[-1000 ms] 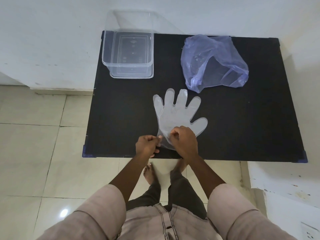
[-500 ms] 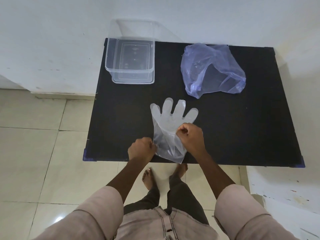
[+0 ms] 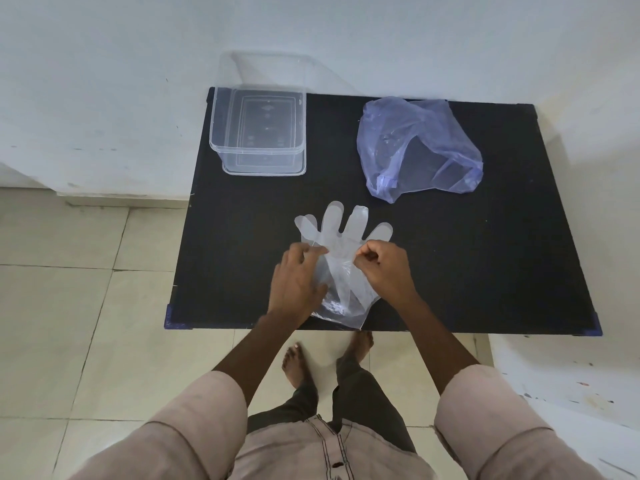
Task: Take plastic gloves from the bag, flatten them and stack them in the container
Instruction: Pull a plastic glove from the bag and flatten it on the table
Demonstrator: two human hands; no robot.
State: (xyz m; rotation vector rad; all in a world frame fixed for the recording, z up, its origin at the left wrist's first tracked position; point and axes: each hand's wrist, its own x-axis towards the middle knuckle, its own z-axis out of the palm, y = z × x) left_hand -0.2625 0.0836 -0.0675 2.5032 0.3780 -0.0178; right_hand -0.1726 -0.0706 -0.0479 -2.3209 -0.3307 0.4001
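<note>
A clear plastic glove [image 3: 341, 247] lies on the black table [image 3: 467, 271], fingers pointing away from me, cuff at the near edge. My left hand [image 3: 298, 282] rests on the glove's left side, fingertips pinching the film near the palm. My right hand [image 3: 388, 271] pinches the glove's right side just below its fingers. A crumpled bluish plastic bag [image 3: 419, 147] sits at the back right. A clear rectangular container [image 3: 258, 133] stands at the back left corner; nothing shows inside it.
The table stands against a white wall, its near edge just in front of my bare feet. Tiled floor spreads to the left. A white ledge [image 3: 554, 368] adjoins the table's right near corner.
Both hands have moved up from the glove's cuff to its palm area. The glove's thumb, spread out to the right a second ago, no longer shows there.
</note>
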